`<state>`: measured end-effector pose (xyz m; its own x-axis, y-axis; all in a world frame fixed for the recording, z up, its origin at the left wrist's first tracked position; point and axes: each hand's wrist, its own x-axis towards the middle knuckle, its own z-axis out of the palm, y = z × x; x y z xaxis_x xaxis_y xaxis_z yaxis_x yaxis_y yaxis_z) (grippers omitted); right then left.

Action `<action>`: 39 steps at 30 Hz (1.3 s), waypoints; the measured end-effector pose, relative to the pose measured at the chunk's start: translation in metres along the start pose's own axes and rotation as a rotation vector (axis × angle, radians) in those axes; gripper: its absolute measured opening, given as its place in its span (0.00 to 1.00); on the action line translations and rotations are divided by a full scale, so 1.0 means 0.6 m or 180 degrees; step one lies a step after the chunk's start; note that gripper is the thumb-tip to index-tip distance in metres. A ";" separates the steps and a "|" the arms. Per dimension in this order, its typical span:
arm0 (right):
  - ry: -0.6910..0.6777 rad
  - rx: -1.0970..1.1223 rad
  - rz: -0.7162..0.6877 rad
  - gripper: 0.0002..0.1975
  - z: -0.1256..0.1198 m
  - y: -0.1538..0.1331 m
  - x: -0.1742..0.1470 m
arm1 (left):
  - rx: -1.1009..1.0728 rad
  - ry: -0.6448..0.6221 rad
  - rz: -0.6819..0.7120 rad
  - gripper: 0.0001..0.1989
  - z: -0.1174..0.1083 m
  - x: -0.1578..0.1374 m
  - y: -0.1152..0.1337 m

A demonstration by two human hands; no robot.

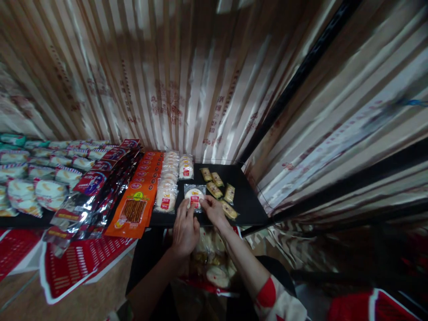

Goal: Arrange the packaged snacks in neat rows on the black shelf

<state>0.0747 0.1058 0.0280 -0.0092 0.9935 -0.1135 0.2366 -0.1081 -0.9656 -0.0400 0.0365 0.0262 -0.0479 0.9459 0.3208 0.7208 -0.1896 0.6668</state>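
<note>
A clear packet of round white rice crackers with a red label lies at the front of the black shelf. My left hand has its fingertips closed on the packet's lower left edge. At its right edge my right hand pinches the same packet between thumb and fingers. Just left is a row of similar cracker packets, and another packet sits behind. Several small yellow-wrapped snacks are scattered to the right, one close beside my right hand.
Orange snack bags, dark glossy bags and rows of white packets fill the black shelf leftward. Below my forearms is a red-rimmed basket of wrapped food. A black frame bar slants at right before a printed sheet.
</note>
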 end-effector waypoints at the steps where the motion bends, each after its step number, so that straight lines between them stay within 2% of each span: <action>1: 0.0057 -0.0039 0.0020 0.15 0.009 0.003 0.013 | 0.0015 -0.0088 -0.0118 0.25 0.013 0.004 -0.007; 4: 0.0261 -0.0439 -0.0075 0.12 0.029 0.014 0.051 | 0.0020 -0.0236 -0.0339 0.30 0.049 0.023 -0.026; 9: 0.0485 -0.1015 -0.0191 0.10 0.046 0.029 0.109 | -0.0011 -0.0153 -0.0447 0.33 0.087 0.068 -0.047; 19: 0.0538 -0.1253 -0.0166 0.11 0.067 0.036 0.180 | -0.0037 -0.0150 -0.0602 0.34 0.110 0.133 -0.063; 28: 0.0797 -0.1841 -0.0350 0.14 0.074 0.037 0.206 | 0.0171 -0.0232 -0.0579 0.30 0.122 0.152 -0.076; 33: 0.0857 -0.2104 -0.0226 0.16 0.082 0.034 0.210 | 0.0136 -0.0157 -0.0591 0.28 0.130 0.157 -0.082; 39: 0.0854 -0.1996 -0.0204 0.18 0.088 0.032 0.207 | 0.0173 0.0032 -0.0422 0.29 0.135 0.154 -0.088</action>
<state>0.0269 0.2253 -0.0171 0.1799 0.9805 0.0793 0.7623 -0.0880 -0.6413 -0.0263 0.1553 -0.0341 -0.1520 0.9590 0.2391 0.7440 -0.0482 0.6664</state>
